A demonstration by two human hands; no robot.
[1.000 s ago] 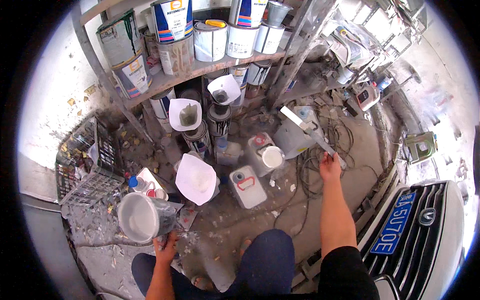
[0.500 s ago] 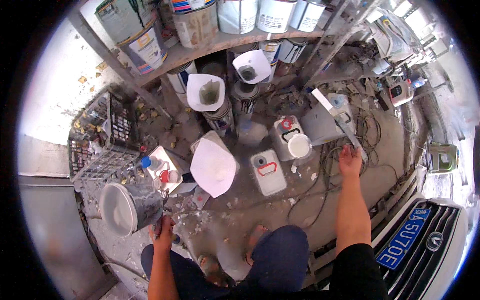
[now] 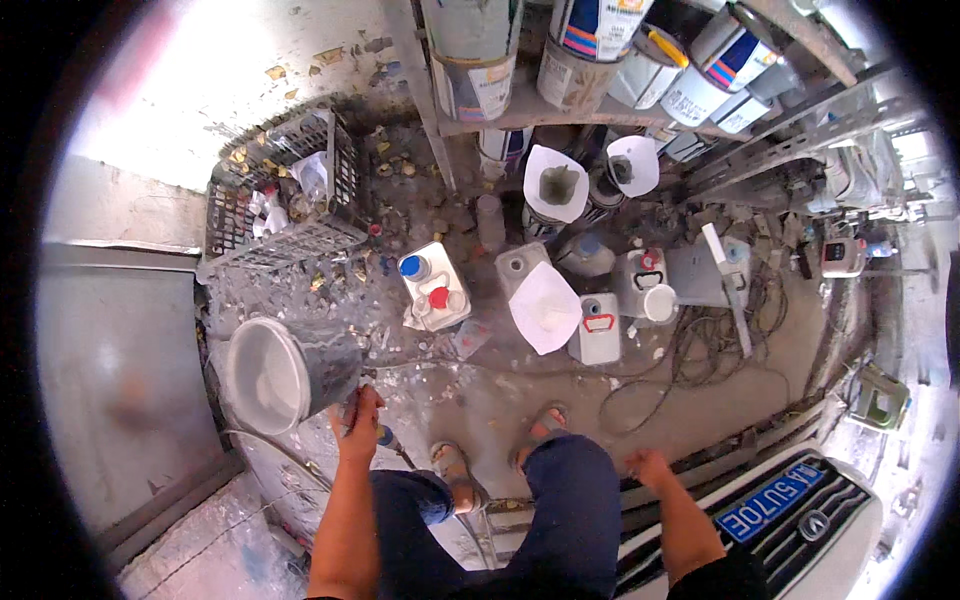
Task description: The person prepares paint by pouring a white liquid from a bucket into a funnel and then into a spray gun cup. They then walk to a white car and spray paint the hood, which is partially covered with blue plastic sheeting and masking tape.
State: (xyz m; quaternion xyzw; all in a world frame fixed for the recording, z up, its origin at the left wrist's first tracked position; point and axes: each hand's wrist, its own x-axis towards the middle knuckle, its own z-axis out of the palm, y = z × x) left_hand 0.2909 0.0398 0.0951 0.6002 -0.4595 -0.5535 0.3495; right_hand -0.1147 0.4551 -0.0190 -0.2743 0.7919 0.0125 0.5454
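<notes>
My left hand (image 3: 358, 405) grips the metal handle of what looks like a spray gun, with a large translucent cup (image 3: 285, 372) tilted above it and a hose fitting below. My right hand (image 3: 650, 467) hangs empty, fingers loosely apart, above a car's front grille (image 3: 760, 515). A long pale flat stick (image 3: 731, 295) leans on a plastic jerrycan (image 3: 700, 275), away from my hand. Other containers stand on the floor: one with blue and red caps (image 3: 435, 290), one with a red handle (image 3: 598, 340), and one under a white paper cone (image 3: 545, 310).
A black crate of rubbish (image 3: 285, 190) is at the back left beside a grey panel (image 3: 130, 370). Paint cans (image 3: 475, 80) fill a metal shelf above more cans with paper funnels (image 3: 555, 180). Coiled cables (image 3: 690, 360) lie at the right, near a green container (image 3: 878, 395).
My right hand has let go of the flat stick and moved down toward me. My left hand still carries the cup. The view has turned, showing more of the crate and left wall.
</notes>
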